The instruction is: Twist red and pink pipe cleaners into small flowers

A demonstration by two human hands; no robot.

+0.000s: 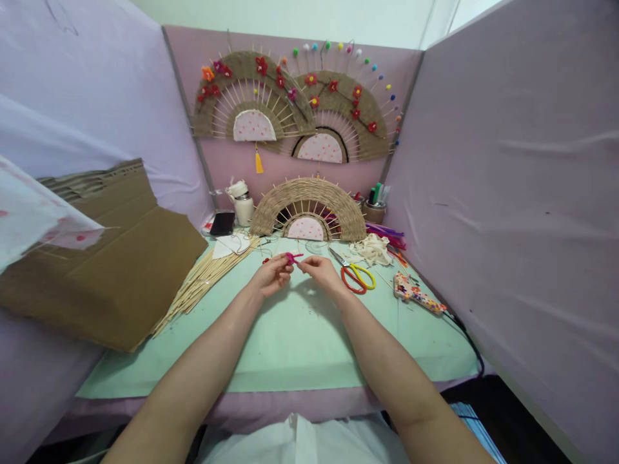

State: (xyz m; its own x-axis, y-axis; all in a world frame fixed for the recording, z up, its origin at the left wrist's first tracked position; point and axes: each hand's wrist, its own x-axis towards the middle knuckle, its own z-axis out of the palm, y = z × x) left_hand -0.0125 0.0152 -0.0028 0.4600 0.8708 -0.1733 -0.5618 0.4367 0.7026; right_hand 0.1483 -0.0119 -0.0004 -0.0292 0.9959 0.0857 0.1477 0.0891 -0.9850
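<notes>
A magenta pipe cleaner (291,258), bent into small loops, sits between the thumb and fingers of my left hand (273,274). My right hand (320,269) pinches the loose lower end of it, fingers pressed together, just to the right. Both hands are above the table, in front of a twine-wrapped fan frame (309,192) with thin sticks and a dotted half-round base. A small red piece (265,261) lies beside my left hand, partly hidden. Right of my right hand are scissors (355,274) with one red and one yellow handle.
A flower-patterned glue gun (418,293) with a black cord rests at the right. Thin sticks (207,277) and a cardboard sheet (101,258) are at the left. A bottle (242,205), a phone (222,223), cream fabric strips (373,249) and purple pipe cleaners (387,233) stand or lie behind.
</notes>
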